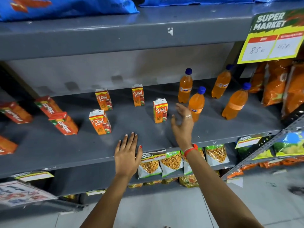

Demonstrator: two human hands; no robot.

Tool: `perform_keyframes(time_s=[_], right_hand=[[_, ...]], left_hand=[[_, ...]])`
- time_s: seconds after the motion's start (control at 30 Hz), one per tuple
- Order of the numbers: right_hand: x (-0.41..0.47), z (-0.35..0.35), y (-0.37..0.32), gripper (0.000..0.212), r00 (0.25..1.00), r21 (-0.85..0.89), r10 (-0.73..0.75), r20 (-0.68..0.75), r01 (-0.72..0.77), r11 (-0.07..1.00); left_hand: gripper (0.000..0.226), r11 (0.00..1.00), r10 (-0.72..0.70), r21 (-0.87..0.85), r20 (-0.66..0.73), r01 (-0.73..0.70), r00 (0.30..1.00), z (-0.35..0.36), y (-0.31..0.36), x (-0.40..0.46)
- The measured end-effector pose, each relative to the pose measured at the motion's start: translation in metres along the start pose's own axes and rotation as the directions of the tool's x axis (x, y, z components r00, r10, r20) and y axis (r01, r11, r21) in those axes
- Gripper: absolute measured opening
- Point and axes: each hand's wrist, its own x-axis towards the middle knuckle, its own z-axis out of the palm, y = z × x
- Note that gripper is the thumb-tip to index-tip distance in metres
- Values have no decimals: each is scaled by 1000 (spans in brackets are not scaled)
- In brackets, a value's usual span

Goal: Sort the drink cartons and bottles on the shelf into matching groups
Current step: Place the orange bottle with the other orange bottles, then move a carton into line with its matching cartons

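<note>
a grey metal shelf (82, 145) runs across the middle of the frame, with drink cartons on its left and centre and bottles on its right. four upright orange "real" juice cartons stand apart from one another in the centre: one at lower left (100, 122), one behind it (103, 99), one further back (138, 95), and one nearest the hands (160, 111). to the left, three red-orange cartons lie on their sides: one at the far left edge (15, 112), one behind (48, 106) and one in front (63, 123), the last two touching. another orange pack (6, 145) is cut off at the lower left edge.

four orange fanta bottles with blue caps stand at centre right: one at the back (185, 86), one in front of it (196, 104), one further right at the back (221, 83), and one at the front right (235, 102).

the left hand (126, 155) lies flat over the front edge of the shelf, fingers straight and together, holding nothing. the right hand (182, 122) is raised above the shelf with fingers spread open, empty, between the nearest upright carton and the front-centre bottle, just beside that bottle; contact cannot be told. a red band (190, 149) sits on the right wrist.

a yellow and green "super market" price sign (273, 37) hangs at upper right, orange snack bags (278, 83) stand below it, and snack packets (171, 162) fill the shelf underneath.
</note>
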Motion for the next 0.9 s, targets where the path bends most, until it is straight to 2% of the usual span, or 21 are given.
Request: perform_keyframes(time_s=[0.1,0.13,0.2,0.3,0.47,0.63,0.8,0.9], right_hand=[[17,15,-4,74,922,45,163,351,-191,981],[22,18,-3,79,879,60,203,431,-252,966],[30,20,1,75,816,14,257,518,-308,951],[33,24,6,61,811,-35,275,516,-301,953],[22,38,1,47,829,65,221,513,-295,953],[9,63,-9,47,803,132,200,561,-325,936],[5,68,-9,48,796,95,218,565,-325,941],[0,65,-13,64,799,78,228,557,-323,943]], left_hand=[[49,1000,9,-1,3,-9,1000,-2,0,0],[49,1000,11,1,6,-11,1000,-3,-1,-1],[48,1000,15,0,15,-15,1000,-3,-2,-1],[47,1000,16,-11,29,-15,999,-2,-5,-1],[48,999,33,-5,57,-33,998,-1,-4,-1],[48,999,33,-12,65,-32,997,-1,-6,0],[48,999,38,-35,79,-36,996,-1,-7,0],[49,998,62,-37,78,-60,995,-4,-11,-1]])
